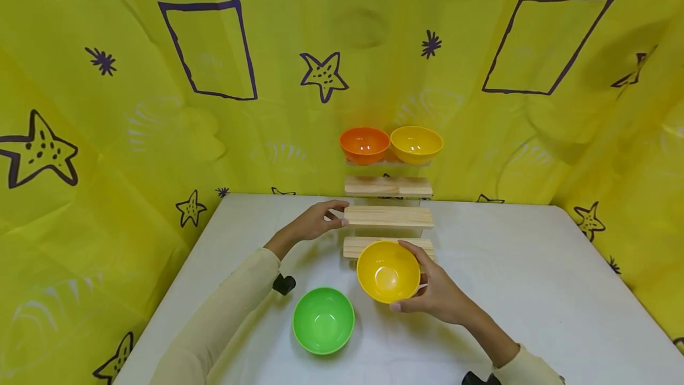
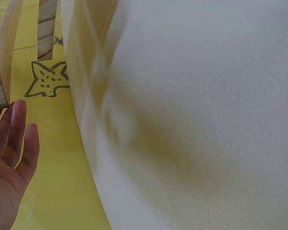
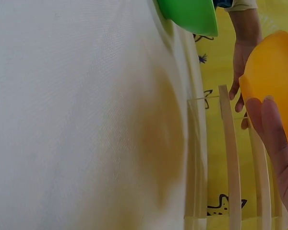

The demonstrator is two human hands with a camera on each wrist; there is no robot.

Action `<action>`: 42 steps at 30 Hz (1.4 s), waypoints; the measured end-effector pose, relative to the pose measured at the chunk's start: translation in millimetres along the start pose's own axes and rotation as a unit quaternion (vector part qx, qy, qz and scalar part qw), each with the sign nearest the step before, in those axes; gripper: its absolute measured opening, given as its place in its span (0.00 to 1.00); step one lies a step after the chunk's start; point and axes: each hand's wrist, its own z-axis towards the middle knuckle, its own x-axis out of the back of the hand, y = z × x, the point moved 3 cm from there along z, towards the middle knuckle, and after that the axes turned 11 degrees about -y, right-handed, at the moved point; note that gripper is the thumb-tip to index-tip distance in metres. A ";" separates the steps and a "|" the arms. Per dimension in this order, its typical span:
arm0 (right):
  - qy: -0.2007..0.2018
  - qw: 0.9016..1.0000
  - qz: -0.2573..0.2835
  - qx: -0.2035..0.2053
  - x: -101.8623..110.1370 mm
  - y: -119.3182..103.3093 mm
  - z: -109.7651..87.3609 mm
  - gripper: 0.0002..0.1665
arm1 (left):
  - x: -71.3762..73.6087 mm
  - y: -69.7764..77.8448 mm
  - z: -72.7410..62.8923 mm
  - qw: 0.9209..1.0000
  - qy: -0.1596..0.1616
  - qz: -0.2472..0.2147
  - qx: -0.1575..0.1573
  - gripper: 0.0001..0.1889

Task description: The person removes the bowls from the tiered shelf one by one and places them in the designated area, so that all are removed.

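Note:
My right hand [image 1: 440,294] grips a yellow bowl [image 1: 388,272] by its right side, thumb at the near edge and fingers behind. The bowl's open top faces the camera, and it overlaps the lowest step of a wooden stepped rack [image 1: 388,216] in the head view. With thumb and fingertips my left hand [image 1: 315,221] pinches the left end of one of the rack's middle steps; the left wrist view shows fingers [image 2: 19,115] at that wooden end. A green bowl [image 1: 323,321] sits upright on the table, left of the held bowl and nearer the camera.
On the rack's top step an orange bowl [image 1: 365,145] and another yellow bowl [image 1: 417,145] stand side by side. A white cloth covers the table [image 1: 513,266]. Yellow sheeting [image 1: 374,28] with drawn stars hangs behind and on both sides.

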 end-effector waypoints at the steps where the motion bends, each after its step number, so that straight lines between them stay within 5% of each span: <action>1: -0.001 1.000 0.000 0.000 -0.3 0.2 0.0 0.65 | 0.1 0.2 0.0 1.000 0.000 0.000 0.000 0.29; 42: -0.086 0.994 0.068 0.006 -4.9 13.9 -23.0 0.63 | 0.2 3.1 -2.3 1.000 0.000 -0.002 0.004 0.28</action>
